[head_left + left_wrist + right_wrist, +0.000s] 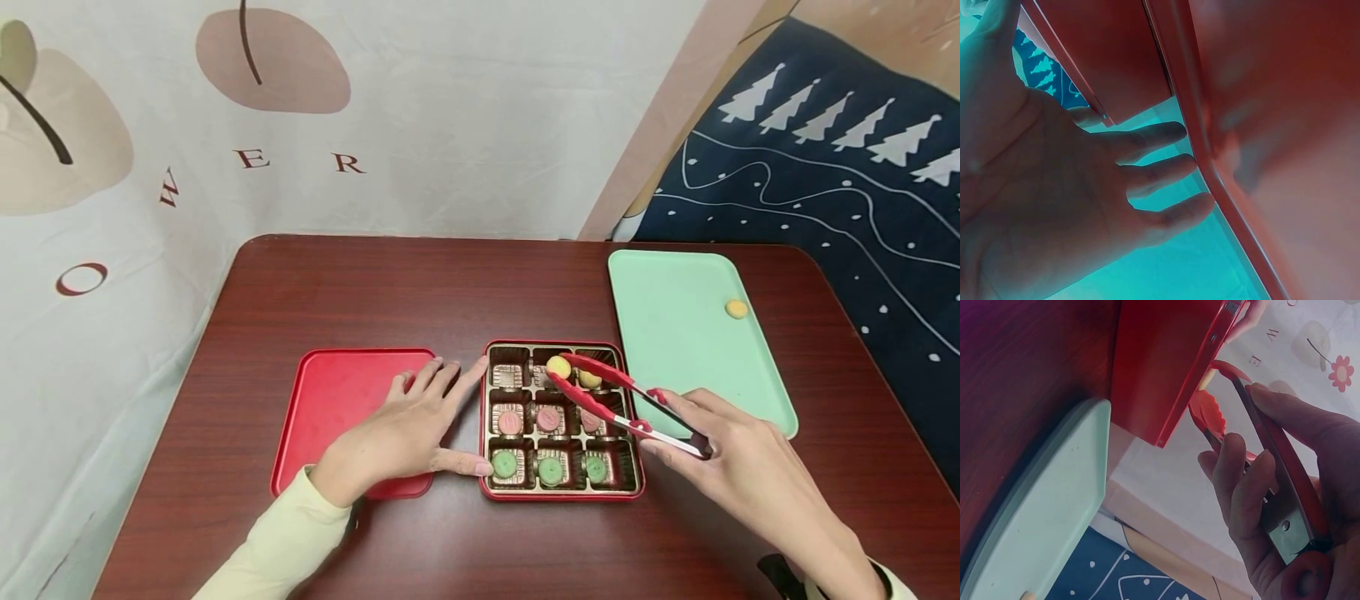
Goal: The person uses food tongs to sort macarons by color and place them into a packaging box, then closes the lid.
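Note:
My right hand [757, 458] grips a pair of red-tipped metal tongs [592, 405]. Their tips pinch a small yellow macaron [558, 367] over the top-middle compartment of a red box [562, 497] with a gold divided insert. Another yellow macaron [590, 379] sits in the top-right compartment, partly behind the tongs. Pink macarons [510, 420] fill the middle row, green ones [551, 472] the bottom row; the top-left compartment holds nothing. My left hand [408, 425] is spread, index fingertip and thumb at the box's left edge, its other fingers over a red lid [330, 417].
A mint-green tray [675, 333] lies right of the box, bearing one yellow macaron [737, 309] near its right edge. Everything stands on a dark red-brown wooden table [420, 292]. Behind it hang a pale printed cloth [465, 108] and a navy one with white trees [810, 192].

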The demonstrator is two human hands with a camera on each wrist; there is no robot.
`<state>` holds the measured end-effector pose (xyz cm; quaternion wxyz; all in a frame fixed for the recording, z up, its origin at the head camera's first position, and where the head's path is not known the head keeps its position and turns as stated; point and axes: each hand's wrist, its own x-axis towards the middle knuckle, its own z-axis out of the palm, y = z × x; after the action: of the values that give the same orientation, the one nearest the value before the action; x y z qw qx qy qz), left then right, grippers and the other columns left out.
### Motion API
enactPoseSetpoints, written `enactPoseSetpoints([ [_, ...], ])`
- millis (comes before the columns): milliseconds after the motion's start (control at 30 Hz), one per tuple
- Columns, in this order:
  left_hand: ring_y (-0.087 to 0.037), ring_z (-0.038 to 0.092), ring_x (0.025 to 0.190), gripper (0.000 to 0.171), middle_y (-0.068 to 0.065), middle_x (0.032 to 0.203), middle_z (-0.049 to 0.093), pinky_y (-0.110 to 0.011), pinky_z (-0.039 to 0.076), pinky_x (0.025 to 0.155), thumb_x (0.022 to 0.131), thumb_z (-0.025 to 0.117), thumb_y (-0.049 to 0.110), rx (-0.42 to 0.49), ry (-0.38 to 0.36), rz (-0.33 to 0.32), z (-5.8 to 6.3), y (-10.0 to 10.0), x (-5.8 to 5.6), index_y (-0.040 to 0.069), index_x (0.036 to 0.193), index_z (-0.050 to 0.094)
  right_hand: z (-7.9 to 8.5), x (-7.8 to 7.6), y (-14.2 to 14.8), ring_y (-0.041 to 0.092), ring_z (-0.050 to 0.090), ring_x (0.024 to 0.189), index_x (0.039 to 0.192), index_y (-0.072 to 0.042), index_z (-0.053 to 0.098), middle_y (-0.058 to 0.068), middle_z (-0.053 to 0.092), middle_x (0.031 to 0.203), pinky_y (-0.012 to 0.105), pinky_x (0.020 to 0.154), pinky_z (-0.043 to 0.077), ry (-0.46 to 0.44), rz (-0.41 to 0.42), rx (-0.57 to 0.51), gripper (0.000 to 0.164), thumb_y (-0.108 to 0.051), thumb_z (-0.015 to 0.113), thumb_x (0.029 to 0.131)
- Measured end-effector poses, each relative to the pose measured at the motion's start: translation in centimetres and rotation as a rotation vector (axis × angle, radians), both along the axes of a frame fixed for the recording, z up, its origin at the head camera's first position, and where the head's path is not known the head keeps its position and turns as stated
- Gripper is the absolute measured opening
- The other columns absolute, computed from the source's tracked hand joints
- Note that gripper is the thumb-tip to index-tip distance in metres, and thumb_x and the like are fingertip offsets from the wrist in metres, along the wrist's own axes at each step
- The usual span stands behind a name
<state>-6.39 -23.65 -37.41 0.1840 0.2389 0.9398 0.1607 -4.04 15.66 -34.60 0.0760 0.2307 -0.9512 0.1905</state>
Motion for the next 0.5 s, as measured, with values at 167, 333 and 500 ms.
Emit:
enactPoseSetpoints([
  [167, -0.051, 0.03, 0.156, 0.129, -0.027, 0.169, 0.035, -0.072, 0.028, 0.117, 0.086, 0.071, 0.084, 0.004, -0.004, 0.001, -0.02, 0.01, -0.01, 0.018, 0.177, 0.009, -0.08, -0.09, -0.18, 0.001, 0.039, 0.063, 0.137, -0.011, 0.078, -0.007, 0.067, 0.104, 0.022, 0.046, 0.028, -0.022, -0.011, 0.014, 0.071, -0.028, 0.103, 0.073],
  [333, -0.052, 0.03, 0.157, 0.129, -0.028, 0.169, 0.035, -0.072, 0.027, 0.117, 0.086, 0.072, 0.083, 0.01, -0.006, 0.003, 0.01, -0.02, -0.02, 0.017, 0.177, 0.009, -0.31, -0.2, -0.18, 0.001, 0.039, 0.064, 0.137, -0.01, 0.078, -0.005, 0.068, 0.105, 0.023, 0.046, 0.027, -0.035, -0.023, 0.023, 0.072, -0.029, 0.103, 0.073],
  [500, -0.052, 0.03, 0.157, 0.129, -0.028, 0.17, 0.034, -0.072, 0.027, 0.118, 0.086, 0.071, 0.084, 0.009, -0.008, 0.003, 0.03, 0.02, -0.04, 0.017, 0.177, 0.009, -0.33, -0.26, -0.32, 0.001, 0.039, 0.064, 0.138, -0.011, 0.077, -0.006, 0.069, 0.106, 0.022, 0.046, 0.027, -0.021, -0.009, 0.025, 0.071, -0.03, 0.102, 0.074],
])
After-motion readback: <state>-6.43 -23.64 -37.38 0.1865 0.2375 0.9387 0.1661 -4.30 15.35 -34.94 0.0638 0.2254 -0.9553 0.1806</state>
